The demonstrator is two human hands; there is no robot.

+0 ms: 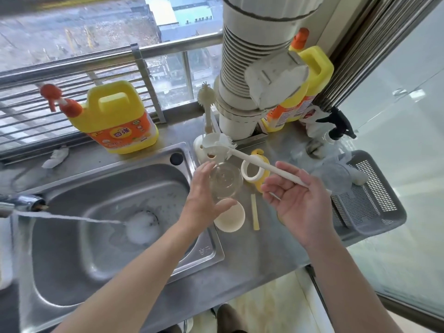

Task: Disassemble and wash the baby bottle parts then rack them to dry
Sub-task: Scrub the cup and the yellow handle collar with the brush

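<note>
Left hand (pixel 204 193): bottle (pixel 225 180); right hand (pixel 300 205): brush (pixel 254 162); cap (pixel 233 219) beside.

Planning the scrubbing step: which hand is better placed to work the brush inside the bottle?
Right. The right hand holds the brush by its handle, bristle head just beyond the bottle, while the left hand grips the bottle.
</note>
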